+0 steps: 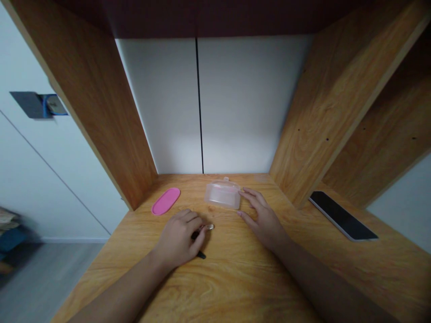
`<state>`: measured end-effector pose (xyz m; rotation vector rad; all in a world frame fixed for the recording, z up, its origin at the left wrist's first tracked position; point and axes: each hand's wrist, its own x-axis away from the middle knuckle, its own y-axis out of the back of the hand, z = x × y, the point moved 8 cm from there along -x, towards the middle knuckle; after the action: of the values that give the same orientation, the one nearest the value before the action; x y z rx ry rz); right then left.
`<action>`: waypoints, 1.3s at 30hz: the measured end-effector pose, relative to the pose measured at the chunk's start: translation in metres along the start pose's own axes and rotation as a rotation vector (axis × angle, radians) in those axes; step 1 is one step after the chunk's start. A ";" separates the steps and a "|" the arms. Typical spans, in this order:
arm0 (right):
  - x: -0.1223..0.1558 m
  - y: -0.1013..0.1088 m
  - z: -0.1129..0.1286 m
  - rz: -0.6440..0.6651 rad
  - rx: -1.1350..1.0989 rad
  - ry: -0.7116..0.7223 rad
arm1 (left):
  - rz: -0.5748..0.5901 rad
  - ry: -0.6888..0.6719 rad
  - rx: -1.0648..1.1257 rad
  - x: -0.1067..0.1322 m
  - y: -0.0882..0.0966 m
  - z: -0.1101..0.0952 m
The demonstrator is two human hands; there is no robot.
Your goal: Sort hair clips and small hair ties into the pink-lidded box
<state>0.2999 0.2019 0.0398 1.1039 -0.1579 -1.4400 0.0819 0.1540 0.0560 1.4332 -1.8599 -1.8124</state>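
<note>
My left hand (182, 235) rests low over the wooden tabletop with its fingers curled round a thin black object (201, 255). A clear, shiny end of it sticks out past my fingertips; the palm hides the rest, so its exact kind does not show. A translucent plastic box (222, 197) lies ahead, a small tab at its far side. My right hand (264, 220) is at the box's right side, fingers apart and stretched, the fingertips at or touching its edge. Left of the box lies a pink oval tray or lid (165, 201), apart from both hands.
Wooden side panels (97, 103) (323, 107) and a white back wall (242, 103) enclose the tabletop (215, 287), with a dark shelf (215, 18) overhead. A flat black-topped device (343, 216) lies at the right beyond the panel. An open wall socket (55, 104) shows blue wires.
</note>
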 end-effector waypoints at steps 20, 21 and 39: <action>-0.004 -0.009 0.011 0.103 0.039 0.067 | -0.212 0.570 0.032 0.013 0.033 0.102; -0.003 -0.009 0.011 0.120 0.040 0.080 | -0.217 0.578 0.053 0.014 0.032 0.102; 0.005 0.009 0.020 0.010 -0.064 0.164 | -0.171 0.495 0.242 0.012 0.017 0.096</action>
<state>0.2931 0.1855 0.0537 1.1617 -0.0011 -1.3298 0.0000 0.2069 0.0414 1.9584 -1.7732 -1.1599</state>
